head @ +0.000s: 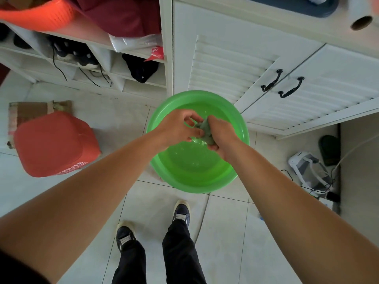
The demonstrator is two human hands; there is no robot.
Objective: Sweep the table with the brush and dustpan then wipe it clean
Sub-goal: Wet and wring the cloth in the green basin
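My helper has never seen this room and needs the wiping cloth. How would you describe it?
In front of the white louvred cabinet doors stands a round green plastic basin. Over it, the left hand and right hand grip a small grey-green wadded cloth, duller than the bright basin.

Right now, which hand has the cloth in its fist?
The right hand; its fist closes round the cloth, while the left hand only pinches one end.
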